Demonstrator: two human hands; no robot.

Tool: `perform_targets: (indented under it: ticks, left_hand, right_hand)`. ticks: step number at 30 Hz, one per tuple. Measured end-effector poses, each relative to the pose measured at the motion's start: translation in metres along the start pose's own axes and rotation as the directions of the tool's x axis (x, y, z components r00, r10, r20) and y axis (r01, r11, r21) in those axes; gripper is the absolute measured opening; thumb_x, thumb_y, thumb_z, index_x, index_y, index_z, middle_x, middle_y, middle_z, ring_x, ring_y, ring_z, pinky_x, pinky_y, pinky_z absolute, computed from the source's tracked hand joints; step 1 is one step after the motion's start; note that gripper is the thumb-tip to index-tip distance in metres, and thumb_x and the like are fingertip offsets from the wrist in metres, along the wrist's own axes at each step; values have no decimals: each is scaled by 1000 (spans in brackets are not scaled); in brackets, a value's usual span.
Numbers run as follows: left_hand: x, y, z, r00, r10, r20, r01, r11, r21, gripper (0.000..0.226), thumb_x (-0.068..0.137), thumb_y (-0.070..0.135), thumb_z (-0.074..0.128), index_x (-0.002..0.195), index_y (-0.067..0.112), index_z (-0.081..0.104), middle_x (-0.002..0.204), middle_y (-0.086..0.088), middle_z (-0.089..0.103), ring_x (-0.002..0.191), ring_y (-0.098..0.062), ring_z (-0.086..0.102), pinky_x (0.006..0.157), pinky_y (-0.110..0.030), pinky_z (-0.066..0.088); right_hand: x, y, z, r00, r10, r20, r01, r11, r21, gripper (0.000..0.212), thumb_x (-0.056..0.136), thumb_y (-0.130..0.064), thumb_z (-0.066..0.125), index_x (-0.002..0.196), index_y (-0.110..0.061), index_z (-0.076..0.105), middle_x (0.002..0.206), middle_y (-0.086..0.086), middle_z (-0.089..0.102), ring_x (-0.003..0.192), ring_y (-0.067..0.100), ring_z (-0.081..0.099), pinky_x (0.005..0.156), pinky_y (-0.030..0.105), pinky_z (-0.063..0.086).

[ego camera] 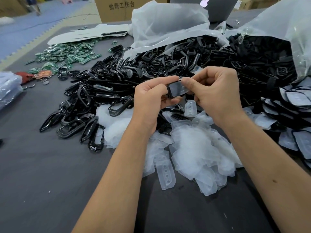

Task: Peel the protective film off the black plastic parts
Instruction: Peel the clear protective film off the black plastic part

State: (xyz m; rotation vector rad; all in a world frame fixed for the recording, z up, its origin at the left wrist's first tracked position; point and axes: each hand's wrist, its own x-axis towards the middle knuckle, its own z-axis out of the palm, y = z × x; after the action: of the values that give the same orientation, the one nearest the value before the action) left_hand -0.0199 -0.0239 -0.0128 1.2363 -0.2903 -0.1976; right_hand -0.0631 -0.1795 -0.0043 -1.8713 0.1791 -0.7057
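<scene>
Head view: both hands grip one film-covered black part.
Left hand clasps it; right hand pinches its top edge; fingers hide its outline.

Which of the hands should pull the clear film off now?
The right hand, probably. Its fingertips already pinch the top edge of the film, while the left hand grips the black part from the side and can hold it steady.

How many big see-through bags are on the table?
2: one bag at the back middle, another bag at the back right, both spilling black parts. More may be hidden.
</scene>
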Motion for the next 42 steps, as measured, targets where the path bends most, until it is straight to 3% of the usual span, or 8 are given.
perform_targets:
  ticks: [5, 12, 20, 24, 33, 37, 42]
  left_hand:
    - [-1, 0, 2, 1000, 3, 7, -3, 1000, -17, 38, 89, -11, 43, 102, -2, 78, 90, -20, 77, 74, -28, 72, 66, -29, 60]
    - [-1, -4, 2, 998, 55, -8, -54, 996, 64, 20, 91, -6, 69, 103, 6, 78, 89, -12, 78, 74, -24, 74, 70, -31, 62]
    - [-2, -3, 2, 998, 47, -46, -44, 997, 69, 24, 90, -11, 68, 100, 9, 77, 92, -16, 77, 72, -27, 71, 66, -25, 59]
    - [-2, -3, 2, 998, 38, -44, -35, 997, 63, 24, 89, -11, 69, 98, 11, 77, 89, -12, 77, 72, -26, 70, 64, -23, 58]
    - [-2, -4, 3, 999, 5, -32, -3, 999, 43, 18, 91, -8, 69, 101, 5, 76, 93, -16, 77, 79, -25, 73, 69, -28, 61]
    - [-2, -3, 4, 999, 11, -38, -9, 999, 49, 19, 92, -9, 67, 100, 6, 76, 91, -16, 77, 68, -21, 71, 62, -23, 57]
    - [-2, -3, 5, 998, 43, -46, -40, 997, 63, 22, 91, -10, 67, 96, 9, 76, 92, -16, 76, 68, -22, 70, 60, -22, 56]
  right_hand:
    - [-1, -1, 0, 1000, -2, -19, 2, 1000, -1, 25, 84, -31, 87, 72, -15, 72, 56, -2, 68, 43, 8, 59, 48, 23, 45]
    - [-2, -3, 4, 999, -14, -46, 12, 999, -40, 26, 83, -35, 87, 72, -17, 72, 58, -3, 70, 46, 10, 61, 51, 24, 46]
    - [-5, -8, 5, 993, -113, -21, 109, 984, -142, 15, 84, -25, 84, 76, -16, 75, 67, -8, 72, 62, 8, 69, 65, 29, 60]
    - [-5, -9, 6, 985, -170, -36, 161, 971, -179, 14, 84, -22, 84, 76, -15, 75, 68, -9, 71, 61, 8, 67, 65, 30, 59]
    - [-4, -6, 5, 992, -103, -72, 93, 986, -137, 21, 83, -28, 87, 74, -14, 75, 67, -6, 72, 59, 11, 68, 62, 31, 59]
    - [-4, -5, 6, 995, -67, -70, 57, 990, -132, 21, 83, -29, 87, 74, -14, 75, 67, -5, 72, 59, 12, 68, 61, 30, 59]
    - [-4, -4, 5, 997, -39, -69, 31, 993, -115, 24, 82, -31, 88, 73, -15, 73, 67, -6, 72, 58, 8, 67, 60, 26, 56]
